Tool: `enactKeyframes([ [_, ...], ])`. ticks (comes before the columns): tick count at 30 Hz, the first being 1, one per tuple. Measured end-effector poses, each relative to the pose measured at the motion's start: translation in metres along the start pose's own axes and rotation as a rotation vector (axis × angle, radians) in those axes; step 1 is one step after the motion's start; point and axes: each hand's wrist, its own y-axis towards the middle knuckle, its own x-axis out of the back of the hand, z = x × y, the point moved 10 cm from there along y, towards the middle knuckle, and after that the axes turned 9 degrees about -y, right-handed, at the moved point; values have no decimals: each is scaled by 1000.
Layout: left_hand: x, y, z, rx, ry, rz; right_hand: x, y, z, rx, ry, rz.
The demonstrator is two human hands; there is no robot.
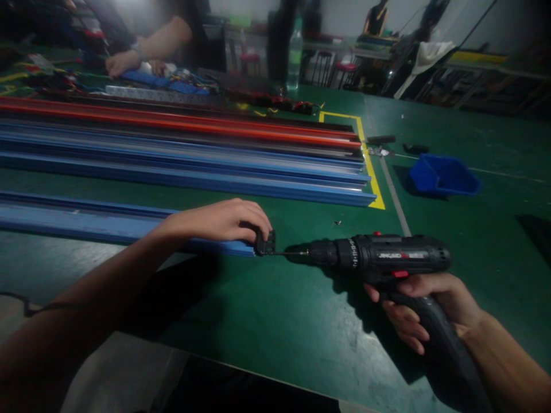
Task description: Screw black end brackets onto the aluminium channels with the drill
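Observation:
My right hand (pixel 413 312) is wrapped round the handle of a black cordless drill (pixel 387 252) with red buttons. The long thin bit (pixel 290 253) points left, and its tip meets a small black end cap (pixel 267 243) at the end of a blue channel profile (pixel 116 222). My left hand (pixel 235 221) is closed over that end, its fingertips pressing the black end cap against the profile. Whether the bit sits in a screw is too small to make out.
Several blue profiles (pixel 258 178) and a red profile (pixel 215 120) lie behind. A blue bin (pixel 445 175), a screwdriver (pixel 385 151) and a loose screw (pixel 337 222) are on the green table (pixel 267 315). Across it are a co-worker's hand (pixel 123 62) and a bottle (pixel 295 57).

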Motion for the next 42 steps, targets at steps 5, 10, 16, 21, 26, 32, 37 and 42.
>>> enactKeyframes([
  [5,2,0,0,-1,-41,-28,0,1,-2,-13,4,1],
  [10,1,0,0,-6,-21,-28,3,1,-6,-41,4,-37],
  [16,-3,2,-8,-26,114,-9,0,1,-3,-15,-8,-41],
  [21,-5,4,-10,-27,153,-3,-3,2,-3,-16,5,-27],
  [26,-4,5,-12,-33,126,-22,-7,3,-4,-11,31,-4],
  [32,-7,5,-12,-52,122,6,-8,4,-6,-23,50,2],
  [37,-8,4,-9,-49,148,17,-10,5,-6,-19,57,8],
  [42,-8,4,-11,-36,126,24,-11,6,-8,-22,63,5],
])
